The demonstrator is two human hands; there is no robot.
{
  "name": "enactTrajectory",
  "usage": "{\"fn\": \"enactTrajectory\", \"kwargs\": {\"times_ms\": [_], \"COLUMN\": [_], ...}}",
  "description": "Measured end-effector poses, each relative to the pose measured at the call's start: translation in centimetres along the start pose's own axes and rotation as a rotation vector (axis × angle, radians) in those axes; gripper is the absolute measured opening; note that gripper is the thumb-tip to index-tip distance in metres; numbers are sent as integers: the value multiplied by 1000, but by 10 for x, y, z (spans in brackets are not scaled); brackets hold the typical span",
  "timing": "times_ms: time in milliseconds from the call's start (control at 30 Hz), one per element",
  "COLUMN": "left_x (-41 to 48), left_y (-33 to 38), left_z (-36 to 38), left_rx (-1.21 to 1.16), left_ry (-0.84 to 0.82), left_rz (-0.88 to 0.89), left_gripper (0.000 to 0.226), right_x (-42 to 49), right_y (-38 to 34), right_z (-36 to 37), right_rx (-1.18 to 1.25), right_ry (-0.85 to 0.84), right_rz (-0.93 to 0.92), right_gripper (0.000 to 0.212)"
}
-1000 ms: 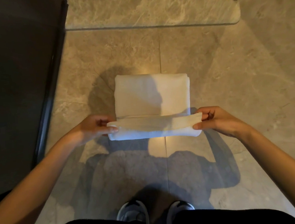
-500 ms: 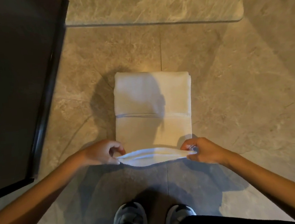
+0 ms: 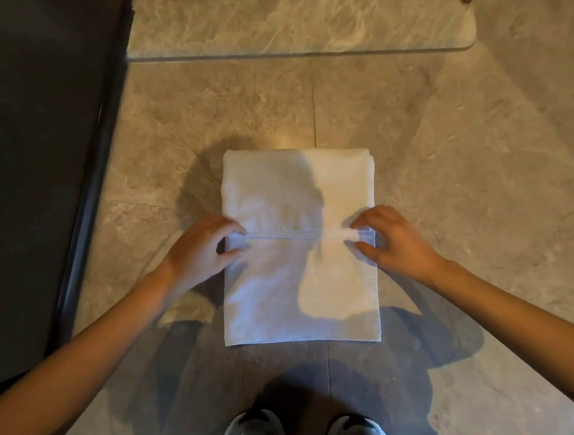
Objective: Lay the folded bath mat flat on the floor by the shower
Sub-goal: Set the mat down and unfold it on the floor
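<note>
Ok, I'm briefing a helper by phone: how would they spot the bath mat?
On the tan stone floor, before the raised stone threshold, lies the bath mat. It is the only white cloth, partly unfolded, between both hands.

The white rectangular cloth bath mat looks soft and matt, with a stitched ridge across its middle; the beige veined stone floor tiles look smooth with a dull sheen. The dark panel with a black frame at the left looks smooth and matt; its material cannot be told.
</note>
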State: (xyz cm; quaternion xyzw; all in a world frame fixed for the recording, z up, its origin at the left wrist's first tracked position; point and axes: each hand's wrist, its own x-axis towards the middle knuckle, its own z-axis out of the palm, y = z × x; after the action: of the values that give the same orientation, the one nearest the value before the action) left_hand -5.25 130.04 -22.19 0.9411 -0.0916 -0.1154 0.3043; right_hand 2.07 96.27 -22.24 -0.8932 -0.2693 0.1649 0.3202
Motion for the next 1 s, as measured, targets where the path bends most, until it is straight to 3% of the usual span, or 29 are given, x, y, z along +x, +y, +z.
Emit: {"fn": "enactTrajectory", "kwargs": {"times_ms": [133, 267, 400, 567, 667, 733, 800, 900, 1000], "left_x": [30, 40, 45, 49, 50, 49, 48, 53, 71], "left_y": [-12, -25, -32, -32, -29, -27, -26, -22, -12], "left_z": [0, 6, 5, 4, 3, 1, -7, -32, -61], "left_rx": [260, 336, 358, 382, 353, 292, 165, -53, -300], "left_ry": [-17, -111, -71, 6, 28, 32, 71, 131, 202], "left_rz": [118, 132, 190, 320, 320, 258, 141, 45, -51], "left_gripper": [65, 90, 77, 37, 30, 32, 33, 18, 11], "right_x": [22, 29, 36, 38, 39, 42, 47, 59, 77], "right_y": [17, 27, 31, 35, 35, 34, 29, 23, 16], "right_z": [0, 2, 1, 2, 1, -2, -11, -31, -54], "right_rx": [-342, -410, -449, -513, -511, -431, -201, 122, 320], "right_ry": [-37, -155, -157, -117, -128, -123, -86, 31, 143], "right_rz": [-129, -154, -206, -289, -273, -220, -63, 199, 307], "right_gripper": [51, 69, 63, 49, 48, 41, 30, 18, 16]}}
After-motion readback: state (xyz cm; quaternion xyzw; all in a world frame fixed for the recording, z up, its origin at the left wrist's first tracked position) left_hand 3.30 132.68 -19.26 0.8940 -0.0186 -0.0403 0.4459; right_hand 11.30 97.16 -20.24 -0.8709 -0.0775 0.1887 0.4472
